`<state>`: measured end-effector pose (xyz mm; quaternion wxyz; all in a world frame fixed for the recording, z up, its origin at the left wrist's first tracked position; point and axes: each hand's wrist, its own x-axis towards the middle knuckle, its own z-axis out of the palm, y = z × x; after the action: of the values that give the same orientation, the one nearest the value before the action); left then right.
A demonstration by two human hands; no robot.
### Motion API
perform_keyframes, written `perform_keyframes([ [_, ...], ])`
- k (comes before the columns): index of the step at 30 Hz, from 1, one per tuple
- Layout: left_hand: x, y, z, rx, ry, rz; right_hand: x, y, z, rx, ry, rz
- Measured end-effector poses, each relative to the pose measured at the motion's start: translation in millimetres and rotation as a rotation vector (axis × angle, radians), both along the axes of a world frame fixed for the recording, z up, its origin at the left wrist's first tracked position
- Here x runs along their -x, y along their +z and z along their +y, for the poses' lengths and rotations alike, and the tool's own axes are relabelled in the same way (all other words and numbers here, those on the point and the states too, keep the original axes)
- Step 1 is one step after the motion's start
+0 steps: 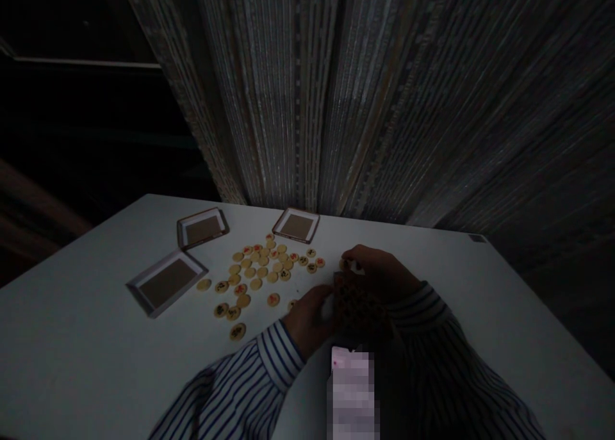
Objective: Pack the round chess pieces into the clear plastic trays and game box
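Between my hands is a small dark reddish-brown box (358, 302) with a patterned surface; deep shadow hides its details. My left hand (314, 315) grips its left side, thumb toward the top. Over its far edge, my right hand (377, 267) has its fingers curled around a round Chinese chess piece (344, 264), mostly covered by the fingertips. To the left, many loose round wooden Chinese chess pieces (262, 260) lie scattered, some showing red or black characters, others plain side up. One piece (292, 305) lies partly hidden just beyond my left hand.
Shallow open box halves stand on the white table (72, 337): a tray (168, 283) at left, another (202, 228) behind it, and a third (296, 225) near the back edge. A lit phone (353, 395) lies in front of me. Striped curtains (307, 94) hang behind the table.
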<state>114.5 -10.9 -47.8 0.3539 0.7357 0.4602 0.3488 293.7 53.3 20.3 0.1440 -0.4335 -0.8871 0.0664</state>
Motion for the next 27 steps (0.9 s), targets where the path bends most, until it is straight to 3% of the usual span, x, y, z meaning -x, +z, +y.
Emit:
perform_keyframes([
  [8,-5,-5.4,-1,-0.084,-0.141,0.006,2,-2.4,1,0.062,-0.041,-0.033],
  [27,-5,-15.5,1,-0.086,-0.141,0.002,10,-8.6,0,0.124,-0.1,-0.253],
])
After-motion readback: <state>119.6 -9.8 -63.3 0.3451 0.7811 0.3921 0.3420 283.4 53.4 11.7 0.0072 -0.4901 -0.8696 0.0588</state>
